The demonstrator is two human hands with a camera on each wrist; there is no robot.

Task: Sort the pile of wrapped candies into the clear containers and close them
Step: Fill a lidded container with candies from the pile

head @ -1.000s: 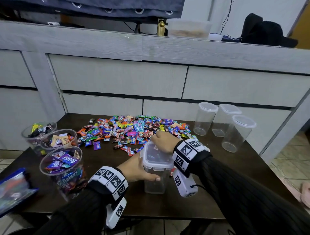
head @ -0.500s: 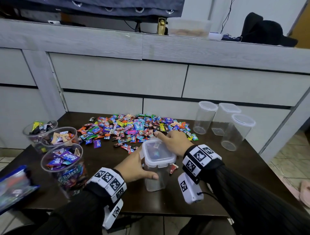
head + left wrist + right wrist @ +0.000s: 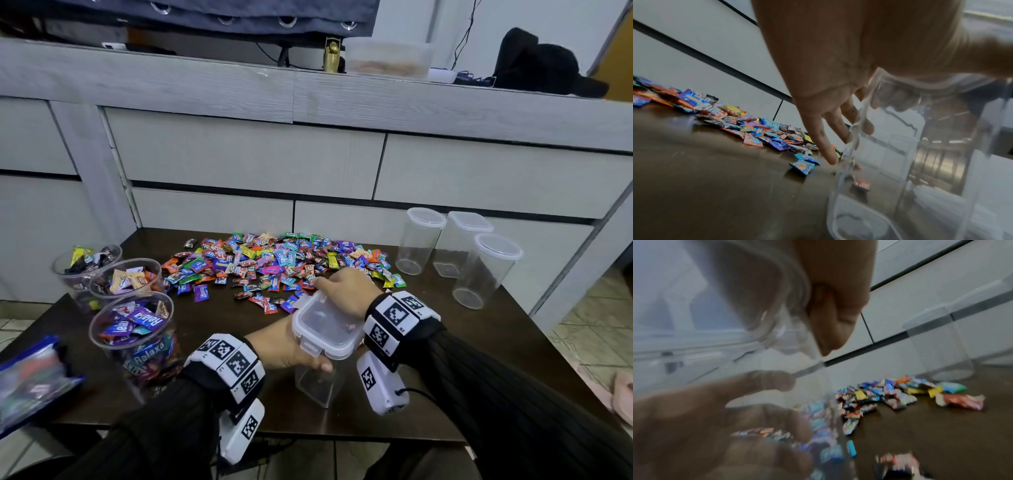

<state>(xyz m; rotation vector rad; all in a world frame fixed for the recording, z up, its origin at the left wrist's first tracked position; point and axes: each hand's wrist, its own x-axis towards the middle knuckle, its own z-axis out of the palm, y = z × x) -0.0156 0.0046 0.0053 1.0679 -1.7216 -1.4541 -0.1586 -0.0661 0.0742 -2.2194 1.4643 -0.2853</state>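
Observation:
A clear square container (image 3: 317,383) stands on the dark table (image 3: 479,394), and my left hand (image 3: 284,346) grips its upper wall with the thumb across the front. Its white-rimmed snap lid (image 3: 325,325) sits tilted over the mouth, far right side raised. My right hand (image 3: 346,291) grips that raised edge. The left wrist view shows my left hand's fingers (image 3: 838,113) reaching down the container's wall (image 3: 890,162). In the right wrist view my right hand's thumb (image 3: 838,305) curls over the lid (image 3: 748,296). The candy pile (image 3: 274,263) lies just behind.
Three open cups with sorted candies (image 3: 87,263) (image 3: 126,277) (image 3: 137,329) stand at the left. Three empty lidded containers (image 3: 419,240) (image 3: 462,243) (image 3: 489,270) stand at the right rear. A blue bag (image 3: 30,380) hangs off the left corner. Grey drawers (image 3: 239,164) rise behind the table.
The lid lay flat on the container a second ago. My right hand has shifted to its right side and tipped that side up. My left hand stays on the container.

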